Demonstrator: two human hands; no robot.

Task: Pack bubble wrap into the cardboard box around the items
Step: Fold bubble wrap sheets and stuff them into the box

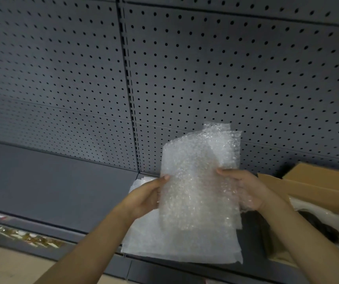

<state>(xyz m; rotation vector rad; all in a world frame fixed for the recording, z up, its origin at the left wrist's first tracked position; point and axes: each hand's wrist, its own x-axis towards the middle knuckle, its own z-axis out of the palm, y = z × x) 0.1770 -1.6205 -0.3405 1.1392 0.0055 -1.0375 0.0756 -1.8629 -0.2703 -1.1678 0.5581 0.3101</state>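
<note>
A clear sheet of bubble wrap (197,181) hangs upright in front of me, held at both side edges. My left hand (144,196) pinches its left edge and my right hand (248,189) grips its right edge, partly seen through the plastic. Below it a stack of more flat bubble wrap sheets (164,242) lies on the grey shelf. The open cardboard box (312,181) stands at the right on the same shelf. Inside it I see a white item (328,217) and something dark, mostly hidden by my right forearm.
A dark grey pegboard wall (205,78) rises behind the shelf (51,181). The shelf's front rail (31,236) carries a worn label strip at the lower left. Pale floor (4,267) shows below.
</note>
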